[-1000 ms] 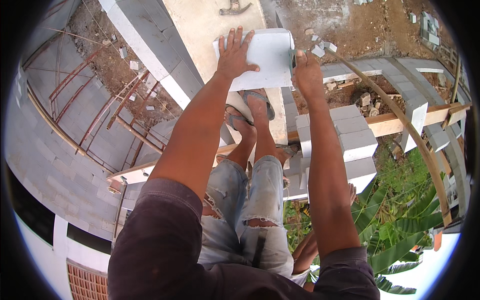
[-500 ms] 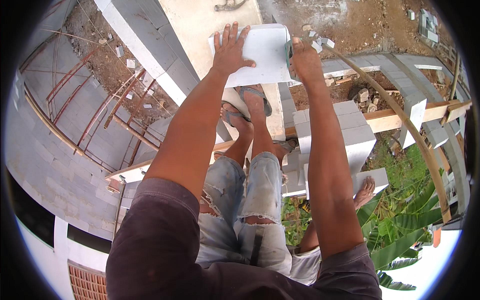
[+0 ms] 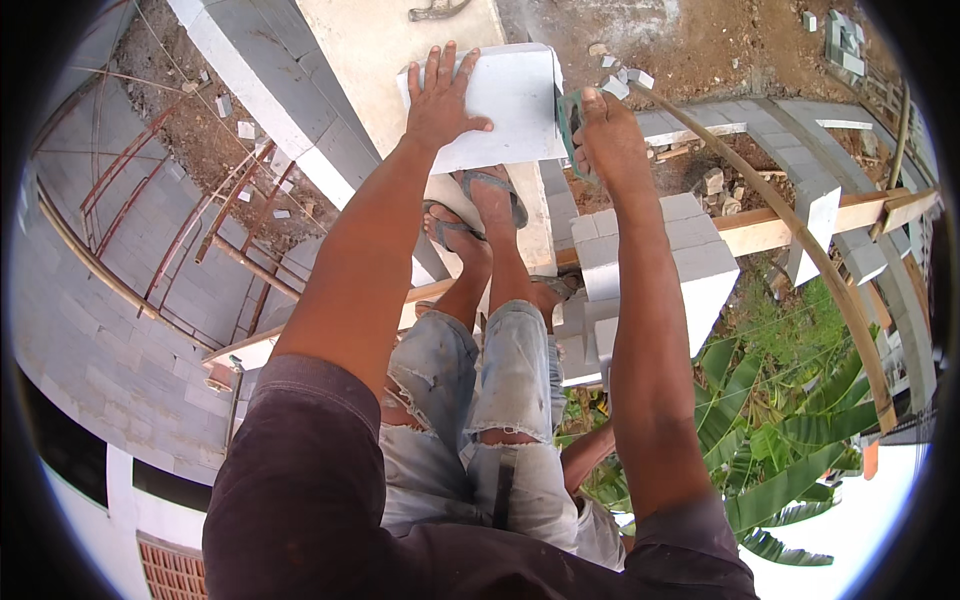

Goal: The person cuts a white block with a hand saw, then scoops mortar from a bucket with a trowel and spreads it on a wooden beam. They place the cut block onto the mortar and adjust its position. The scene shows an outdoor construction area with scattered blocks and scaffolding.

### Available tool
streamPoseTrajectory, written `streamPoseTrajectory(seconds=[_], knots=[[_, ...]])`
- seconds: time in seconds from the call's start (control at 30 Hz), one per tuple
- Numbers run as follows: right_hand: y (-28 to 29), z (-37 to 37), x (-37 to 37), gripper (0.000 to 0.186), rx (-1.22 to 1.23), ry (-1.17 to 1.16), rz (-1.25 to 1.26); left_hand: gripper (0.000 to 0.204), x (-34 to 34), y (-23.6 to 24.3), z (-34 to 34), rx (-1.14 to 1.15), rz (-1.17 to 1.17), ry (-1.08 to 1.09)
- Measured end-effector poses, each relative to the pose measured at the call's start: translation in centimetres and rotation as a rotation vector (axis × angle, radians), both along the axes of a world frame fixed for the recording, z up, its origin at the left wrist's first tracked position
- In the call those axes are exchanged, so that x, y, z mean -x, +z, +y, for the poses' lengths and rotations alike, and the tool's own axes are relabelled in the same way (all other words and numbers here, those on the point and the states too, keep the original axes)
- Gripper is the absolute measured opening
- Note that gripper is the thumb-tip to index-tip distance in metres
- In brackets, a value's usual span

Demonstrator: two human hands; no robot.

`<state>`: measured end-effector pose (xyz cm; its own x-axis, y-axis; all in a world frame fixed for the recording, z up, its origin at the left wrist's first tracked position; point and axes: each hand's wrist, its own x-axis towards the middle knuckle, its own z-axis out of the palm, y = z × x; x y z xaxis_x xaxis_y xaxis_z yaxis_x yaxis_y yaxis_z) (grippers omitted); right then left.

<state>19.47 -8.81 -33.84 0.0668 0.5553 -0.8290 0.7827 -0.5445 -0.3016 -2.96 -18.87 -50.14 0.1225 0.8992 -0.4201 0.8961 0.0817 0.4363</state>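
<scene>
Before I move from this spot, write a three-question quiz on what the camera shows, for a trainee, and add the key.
1. True or false: the left grip lies open on the upper face of the white block.
2. Fill in the colour: the right grip is closed on a tool whose visible edge is ____.
3. Choose one. Where is the hammer?
A) On top of the white block
B) Beyond the white block, at the picture's upper edge
C) Between the person's feet

Key: 1. True. 2. Green. 3. B.
</scene>
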Motion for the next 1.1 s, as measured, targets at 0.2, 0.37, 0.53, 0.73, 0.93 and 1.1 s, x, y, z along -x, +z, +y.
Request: streamPoseTrajectory(seconds=[0.2, 0.37, 0.53, 0.73, 0.93, 1.1], knots=[[19.5, -23.8, -6.1, 0.083, -0.152, -0.182, 0.09, 0.134, 1.2, -0.4, -0.2, 0.013, 0.031, 0.018], [7.5, -14.5, -2.4, 0.073, -0.221, -0.239, 0.113, 0.133, 1.1, -0.6, -0.1, 0.012, 0.014, 0.016], [-5.2, -3.6, -1.3, 0.061, -0.264, 0.084, -0.05, 0.132, 0.5, -0.5, -0.7, 0.001, 0.0, -0.016], [20.0, -24.2, -6.3, 0.077, -0.207, -0.177, 0.098, 0.134, 1.1, 0.9, 0.4, 0.122, 0.079, 0.045], [0.6, -9.0, -0.6, 0.05, -0.321, -0.044, -0.008, 0.13, 0.3, 0.8, 1.7, 0.121, 0.025, 0.033], [4.6, -11.5, -1.1, 0.065, -0.273, -0.115, 0.14, 0.131, 0.7, 1.1, 1.1, 0.104, 0.032, 0.056]])
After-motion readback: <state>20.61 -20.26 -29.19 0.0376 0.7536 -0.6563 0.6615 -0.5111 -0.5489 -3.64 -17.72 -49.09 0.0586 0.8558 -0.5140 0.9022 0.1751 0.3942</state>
